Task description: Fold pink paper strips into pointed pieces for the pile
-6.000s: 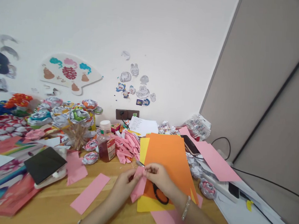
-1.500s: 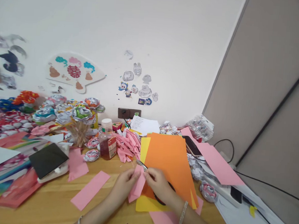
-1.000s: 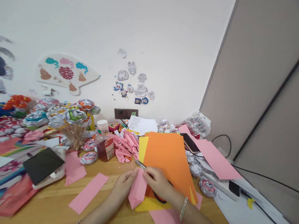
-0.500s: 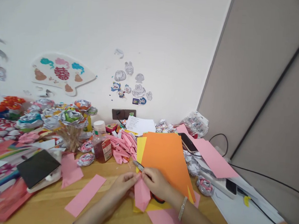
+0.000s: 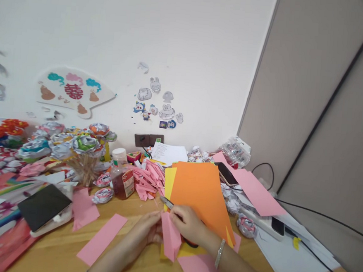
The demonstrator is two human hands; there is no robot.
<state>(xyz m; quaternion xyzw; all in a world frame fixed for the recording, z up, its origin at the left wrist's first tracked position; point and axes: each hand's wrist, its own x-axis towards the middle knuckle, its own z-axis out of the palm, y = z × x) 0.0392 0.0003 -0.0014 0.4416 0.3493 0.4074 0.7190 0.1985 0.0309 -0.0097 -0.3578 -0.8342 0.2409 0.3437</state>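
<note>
A piece of folded pink paper [image 5: 170, 236] stands between my two hands, over the near left corner of the orange and yellow sheets. My right hand [image 5: 187, 224] pinches its upper right edge between thumb and finger. At the paper's left side, my left hand [image 5: 146, 229] has its fingers curled against it; some fingertips are hidden behind the fold. What looks like a pair of scissors [image 5: 166, 201] lies beneath my right hand, its grey end poking out at the upper left and a dark handle partly visible below the wrist.
Orange sheets [image 5: 201, 183] lie under my right hand. Pink strips [image 5: 102, 239] rest at left, with a black tablet-like panel [image 5: 44, 206] beyond. A bottle [image 5: 123, 179], folded pink pieces [image 5: 149, 175] and paper flowers [image 5: 86, 144] stand behind. A phone [image 5: 226, 174] and cables sit right.
The folded pink paper has turned, so its crease now shows as an upright ridge. My left thumb has drawn away from the top edge toward the side. The view shifted slightly.
</note>
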